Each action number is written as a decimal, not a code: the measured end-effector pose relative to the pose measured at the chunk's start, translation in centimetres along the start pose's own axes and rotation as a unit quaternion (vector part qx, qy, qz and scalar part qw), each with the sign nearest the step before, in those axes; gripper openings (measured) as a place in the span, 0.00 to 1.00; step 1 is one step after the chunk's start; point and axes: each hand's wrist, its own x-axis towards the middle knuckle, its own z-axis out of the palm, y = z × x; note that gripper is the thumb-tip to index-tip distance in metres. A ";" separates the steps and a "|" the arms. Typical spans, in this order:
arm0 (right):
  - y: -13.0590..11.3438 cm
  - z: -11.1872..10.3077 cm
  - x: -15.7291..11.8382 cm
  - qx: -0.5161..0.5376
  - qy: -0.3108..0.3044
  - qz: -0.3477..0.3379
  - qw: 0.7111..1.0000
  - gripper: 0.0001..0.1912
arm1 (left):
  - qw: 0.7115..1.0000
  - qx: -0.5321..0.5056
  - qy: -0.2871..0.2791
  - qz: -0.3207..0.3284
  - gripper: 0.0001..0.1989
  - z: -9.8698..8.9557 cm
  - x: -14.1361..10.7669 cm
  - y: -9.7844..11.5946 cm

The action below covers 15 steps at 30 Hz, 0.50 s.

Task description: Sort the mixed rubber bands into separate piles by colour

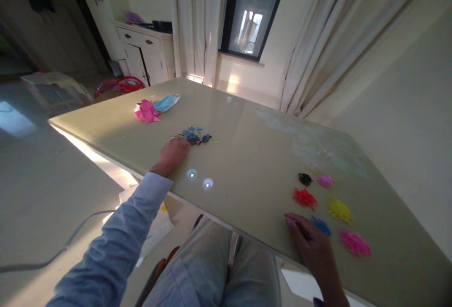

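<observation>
Mixed pile: there it was, a tangle of small band-like pieces (193, 136), mostly blue and black, on the table's near left half, one yellow piece (216, 142) lying alone just to its right.
Left hand: right in on the action, the left hand (173, 154) reached to the pile's near edge, fingers bent down; whether they pinched a piece, you could not tell.
Right hand: over on the other side, the right hand (310, 241) had thumb and forefinger tips close together above the tabletop; anything between them could not be made out.
Sorted clusters: what a line-up! Black (305, 179) and light pink (325, 181) sat farthest, then red (305, 198) and yellow (341, 210), then blue (320, 225), partly behind the right hand, and magenta (355, 243).
Glossy table: the tabletop (247, 170) shone with reflections.
Far left: a blue face mask (167, 103) lay against a crumpled pink item (147, 111).
Backdrop: pale curtains (197, 20) flanked a dark-framed window (247, 15).
</observation>
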 end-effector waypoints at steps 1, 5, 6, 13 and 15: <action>-0.1 0.0 0.0 0.003 0.004 -0.002 1.000 0.17 | 1.000 0.012 0.001 0.010 0.19 0.1 0.0 0.0; -0.6 0.1 0.1 0.006 0.009 -0.006 1.000 0.18 | 0.998 0.016 0.029 0.048 0.18 0.2 -0.3 0.0; -0.8 0.1 0.1 0.005 0.009 -0.005 1.000 0.19 | 0.998 0.002 0.044 0.054 0.18 0.1 -0.5 0.0; -1.3 0.0 0.0 0.005 0.010 -0.005 1.000 0.19 | 0.930 -0.342 0.125 0.045 0.12 -1.8 -4.2 3.0; -1.2 0.1 -0.1 0.007 0.012 -0.006 1.000 0.18 | 0.871 -0.481 0.093 0.017 0.12 -2.3 -6.0 5.0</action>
